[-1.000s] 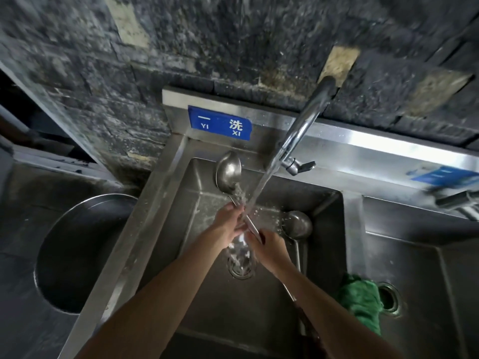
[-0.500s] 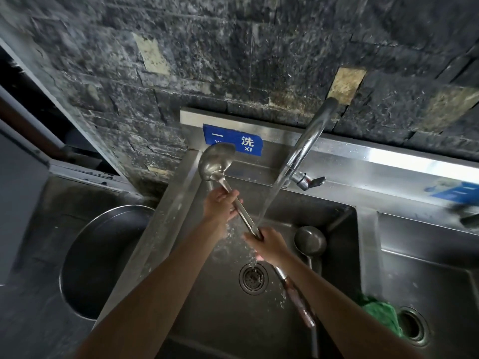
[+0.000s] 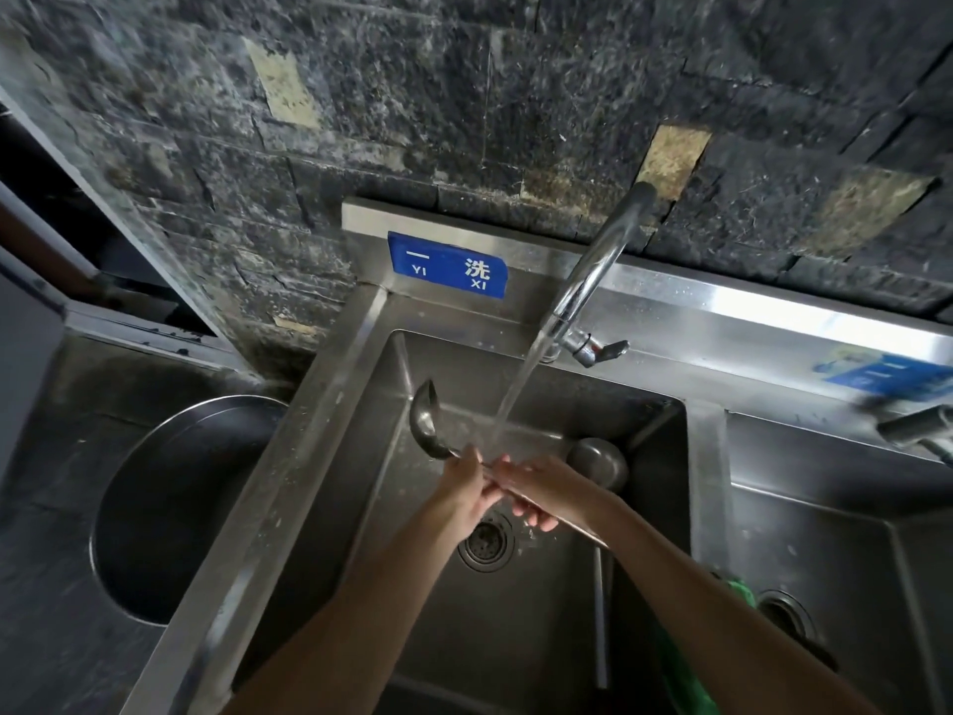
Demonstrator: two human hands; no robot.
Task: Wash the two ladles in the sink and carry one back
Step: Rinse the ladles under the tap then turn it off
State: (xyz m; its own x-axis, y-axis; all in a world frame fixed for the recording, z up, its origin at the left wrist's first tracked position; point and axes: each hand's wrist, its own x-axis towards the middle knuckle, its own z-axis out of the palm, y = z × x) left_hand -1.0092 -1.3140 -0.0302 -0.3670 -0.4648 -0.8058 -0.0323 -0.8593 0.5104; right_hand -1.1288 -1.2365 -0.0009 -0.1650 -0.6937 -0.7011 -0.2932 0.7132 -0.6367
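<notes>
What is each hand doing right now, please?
Left hand: closed on the ladle handle.
Right hand: fingers around the same handle; grip tightness unclear.

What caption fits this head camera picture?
Both hands rinse a ladle under the running faucet; another ladle waits.

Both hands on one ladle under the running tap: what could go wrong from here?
The wet handle could slip between the left hand and right hand, dropping the held ladle onto the second ladle lying in the sink. The stream may splash off the handle.
</notes>
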